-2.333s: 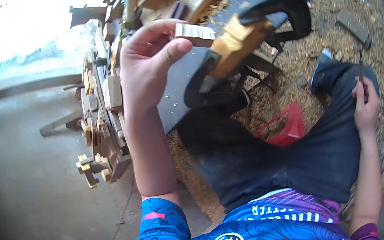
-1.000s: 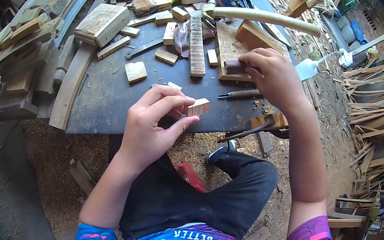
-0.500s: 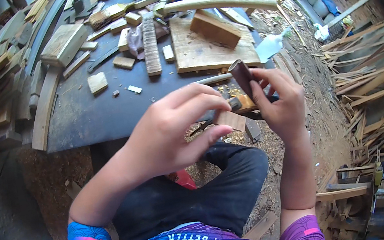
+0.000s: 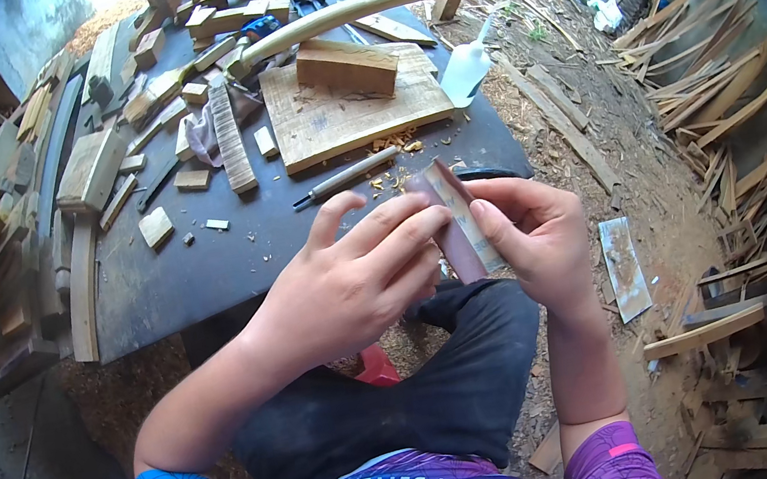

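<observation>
A brown sheet of sandpaper (image 4: 453, 240), partly unrolled with its pale printed backing showing, is between my two hands above my lap. My right hand (image 4: 540, 234) pinches its right edge between thumb and fingers. My left hand (image 4: 363, 268) has its fingertips on the sheet's left side, with one finger raised and bent; its thumb is hidden. The small wooden block seen earlier in that hand does not show now. Just beyond my hands, a chisel-like tool (image 4: 348, 176) with a pale handle lies on the dark table (image 4: 232, 244).
On the table sit a flat wooden board (image 4: 356, 132) with a wood block (image 4: 345, 68) on it, a long curved wooden handle (image 4: 346, 17) and a white squeeze bottle (image 4: 467, 68). Timber pieces (image 4: 4, 273) pile up at left. Wood strips (image 4: 739, 119) lean along the right.
The rolled sandpaper has been opened out, and my left fingers have come onto it. The small wooden block has gone from sight. The view has shifted, moving the table contents left.
</observation>
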Motion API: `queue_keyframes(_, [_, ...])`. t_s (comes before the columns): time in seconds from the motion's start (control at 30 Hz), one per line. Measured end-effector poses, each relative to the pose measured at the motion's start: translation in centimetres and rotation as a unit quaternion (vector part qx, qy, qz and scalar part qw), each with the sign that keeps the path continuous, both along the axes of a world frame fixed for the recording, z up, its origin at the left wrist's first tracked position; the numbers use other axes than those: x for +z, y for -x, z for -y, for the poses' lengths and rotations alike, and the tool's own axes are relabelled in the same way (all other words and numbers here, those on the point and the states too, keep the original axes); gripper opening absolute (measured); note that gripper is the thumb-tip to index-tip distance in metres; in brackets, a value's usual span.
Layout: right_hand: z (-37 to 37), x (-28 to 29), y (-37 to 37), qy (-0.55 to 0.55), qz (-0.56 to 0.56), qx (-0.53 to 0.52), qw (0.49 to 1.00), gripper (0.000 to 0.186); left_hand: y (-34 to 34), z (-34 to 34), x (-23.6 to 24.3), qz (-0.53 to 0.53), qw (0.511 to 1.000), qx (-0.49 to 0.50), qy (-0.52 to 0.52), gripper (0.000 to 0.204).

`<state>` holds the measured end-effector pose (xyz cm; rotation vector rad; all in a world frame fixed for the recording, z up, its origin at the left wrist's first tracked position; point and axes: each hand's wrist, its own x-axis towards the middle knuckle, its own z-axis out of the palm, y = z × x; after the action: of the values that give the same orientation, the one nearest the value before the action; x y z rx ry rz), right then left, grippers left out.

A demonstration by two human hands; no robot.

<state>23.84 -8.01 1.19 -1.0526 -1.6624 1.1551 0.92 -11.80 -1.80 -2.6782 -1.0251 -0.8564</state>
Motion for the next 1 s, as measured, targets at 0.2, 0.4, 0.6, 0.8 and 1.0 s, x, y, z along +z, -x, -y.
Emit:
queue_keyframes(0.2, [0.5, 0.0, -1.6, 0.12, -0.069, 0.059, 0.989, 0.026, -0.7, 0.6, -0.1, -0.007, 0.999, -0.025, -0.03, 0.015])
queue_keyframes(0.4, [1.6, -0.7, -2.0, 0.084, -0.001, 0.022, 0.996, 0.025, -1.9, 2.9, -0.6, -0.015, 0.999, -0.029, -0.012, 0.017])
queue_keyframes(0.6, [3.6, -2.3, -1.3, 0.029, -0.017, -0.053, 0.998, 0.028, -2.9, 3.0, -1.1, 0.021, 0.998, -0.051, 0.038, 0.023])
queue_keyframes(0.8, [4.2, -3.7, -2.1, 0.088, -0.11, -0.016, 0.99, 0.047, -3.4, 2.5, -2.1, 0.091, 0.996, -0.021, 0.002, 0.024])
queue_keyframes(1.0, [1.4, -3.0, -1.9, -0.194, -0.012, -0.114, 0.974, 0.017, -4.2, 2.6, -2.9, 0.11, 0.994, -0.016, 0.01, 0.028])
